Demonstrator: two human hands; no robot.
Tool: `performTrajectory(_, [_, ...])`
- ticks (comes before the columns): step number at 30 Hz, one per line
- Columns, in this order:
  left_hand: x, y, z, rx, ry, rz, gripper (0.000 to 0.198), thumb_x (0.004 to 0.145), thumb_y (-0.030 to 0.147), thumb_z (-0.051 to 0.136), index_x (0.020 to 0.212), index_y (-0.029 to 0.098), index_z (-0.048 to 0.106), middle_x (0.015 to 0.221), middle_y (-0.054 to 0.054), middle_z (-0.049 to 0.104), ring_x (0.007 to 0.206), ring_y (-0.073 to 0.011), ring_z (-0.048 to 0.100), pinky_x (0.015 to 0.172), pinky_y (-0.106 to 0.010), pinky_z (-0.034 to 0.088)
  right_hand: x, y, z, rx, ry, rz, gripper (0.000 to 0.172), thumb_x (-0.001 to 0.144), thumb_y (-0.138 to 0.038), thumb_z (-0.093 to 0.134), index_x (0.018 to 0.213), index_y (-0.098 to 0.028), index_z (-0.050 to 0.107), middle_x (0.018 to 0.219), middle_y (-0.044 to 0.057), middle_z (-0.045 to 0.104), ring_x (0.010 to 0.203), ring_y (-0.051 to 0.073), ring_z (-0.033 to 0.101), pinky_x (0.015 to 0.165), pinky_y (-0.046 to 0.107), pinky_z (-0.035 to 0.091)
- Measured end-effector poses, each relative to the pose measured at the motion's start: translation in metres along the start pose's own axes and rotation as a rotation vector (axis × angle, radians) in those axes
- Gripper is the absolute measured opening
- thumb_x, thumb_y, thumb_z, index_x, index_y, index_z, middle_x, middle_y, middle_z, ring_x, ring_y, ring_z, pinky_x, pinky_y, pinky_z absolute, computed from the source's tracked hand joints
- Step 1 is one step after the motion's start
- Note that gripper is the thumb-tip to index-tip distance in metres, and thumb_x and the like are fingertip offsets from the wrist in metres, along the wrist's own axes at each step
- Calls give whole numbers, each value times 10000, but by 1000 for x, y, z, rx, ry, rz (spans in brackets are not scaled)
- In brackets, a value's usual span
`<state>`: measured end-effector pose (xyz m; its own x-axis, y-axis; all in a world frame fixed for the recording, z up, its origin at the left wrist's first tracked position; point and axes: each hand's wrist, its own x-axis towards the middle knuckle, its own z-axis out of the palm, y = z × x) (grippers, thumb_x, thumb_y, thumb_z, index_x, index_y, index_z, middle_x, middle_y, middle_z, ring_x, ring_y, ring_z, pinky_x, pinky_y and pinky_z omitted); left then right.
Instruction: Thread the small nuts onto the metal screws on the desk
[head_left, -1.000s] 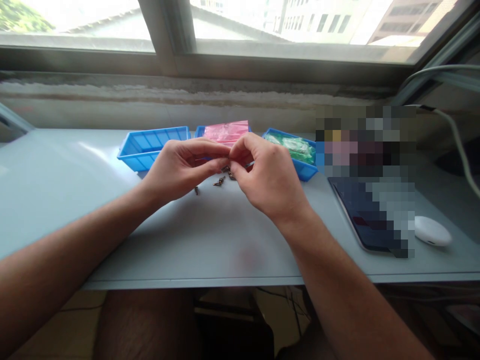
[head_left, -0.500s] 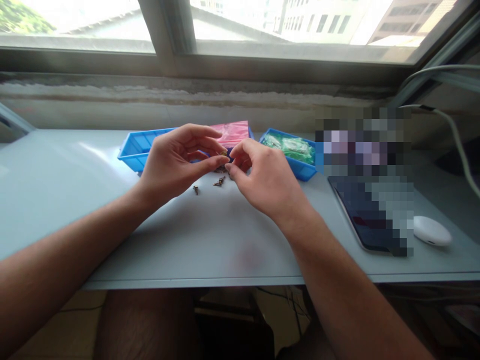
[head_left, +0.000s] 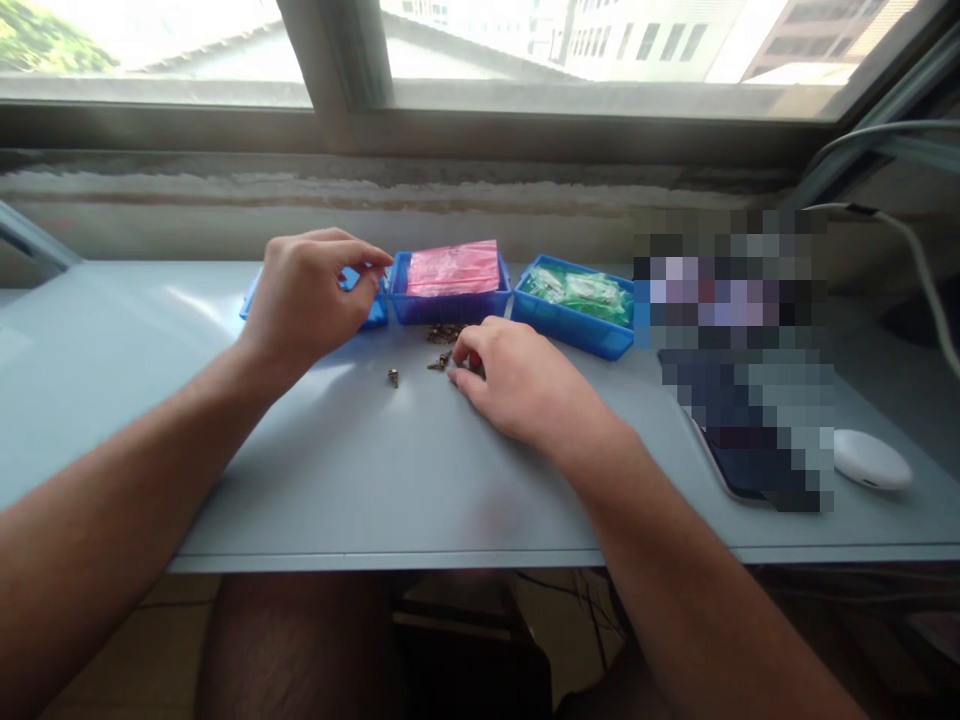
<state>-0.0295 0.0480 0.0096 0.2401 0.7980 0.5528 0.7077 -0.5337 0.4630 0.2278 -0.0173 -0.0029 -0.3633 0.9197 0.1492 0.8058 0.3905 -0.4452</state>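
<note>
My left hand (head_left: 307, 295) hovers over the left blue bin (head_left: 371, 315), thumb and forefinger pinched together; what they hold is too small to make out. My right hand (head_left: 517, 385) rests on the grey table (head_left: 375, 470), its fingers curled down with the tips beside a small heap of dark screws (head_left: 442, 335). One screw (head_left: 439, 363) lies just left of the fingertips. A single screw (head_left: 393, 377) lies farther left on its own.
A middle blue bin (head_left: 450, 305) holds pink bags and a right blue bin (head_left: 570, 325) holds green bags. A dark tablet (head_left: 731, 465) and a white mouse (head_left: 870, 460) lie at the right. A window wall runs behind the bins.
My hands have parted. The left hand moved up and left over the left bin. The right hand dropped onto the table beside the screws.
</note>
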Motion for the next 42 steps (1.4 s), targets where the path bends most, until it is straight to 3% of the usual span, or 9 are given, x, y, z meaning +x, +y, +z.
performTrajectory(1, [0,-1,1,23,-66,-9,328,1133,479,751,1330,275,915,1251,88,857,1091,-198,664,1122,-402,530,0,0,0,-4,7,-3,78,1031,-168,752,995,-223,795,1115,129,815,1013,308,746,875,427,527])
performTrajectory(4, [2,2,1,112,40,-75,313,1048,424,761,1205,239,959,1137,7,889,855,-196,626,999,-408,564,0,-1,-3,-11,8,28,118,1059,-119,702,1026,-205,776,1141,120,827,1065,305,772,927,421,557])
performTrajectory(8, [4,12,-1,202,-12,-136,351,1005,295,711,1244,193,946,1247,-73,901,860,-216,695,940,-386,602,-2,-7,-7,-119,47,96,168,1106,-167,731,1267,-137,770,1322,160,780,1187,342,772,981,444,597])
performTrajectory(13, [4,15,-4,159,50,-162,273,885,239,788,1101,226,954,970,-40,881,868,-262,752,945,-432,624,-4,-8,-6,-118,34,75,309,1128,-161,722,1432,-128,764,1466,179,740,1328,361,752,1154,484,596])
performTrajectory(17, [5,9,-10,247,66,-117,248,904,229,777,1086,185,939,1025,-60,844,929,-261,745,1013,-421,615,-2,-6,-6,-122,1,56,362,1136,-143,689,1485,-124,783,1539,190,727,1385,375,748,1212,496,587])
performTrajectory(25, [12,-17,-11,388,66,44,153,840,154,761,910,198,890,1236,-88,852,1097,-320,673,1146,-580,592,-1,-3,-5,-147,-29,36,338,1124,-81,618,1369,-155,840,1378,162,776,1192,331,768,1037,435,594])
performTrajectory(30, [1,10,4,192,90,351,214,970,156,673,995,228,873,1218,-72,872,1097,-291,706,1070,-525,619,0,-3,-5,-130,-31,23,351,1081,-12,582,1270,-157,840,1302,159,778,1137,304,756,978,392,563])
performTrajectory(35, [-19,37,29,-37,-107,542,268,1046,129,613,1072,178,875,1115,-109,875,1014,-272,790,927,-431,646,2,-1,-6,-107,30,23,282,1037,-28,625,1156,-168,839,1205,144,808,1104,307,761,897,372,542])
performTrajectory(42, [-23,32,33,6,-129,386,233,1069,278,686,1193,229,877,1109,-83,902,950,-257,839,855,-376,628,4,4,-7,12,151,22,260,997,-7,691,1091,-175,866,1149,115,849,1100,297,785,1010,389,570])
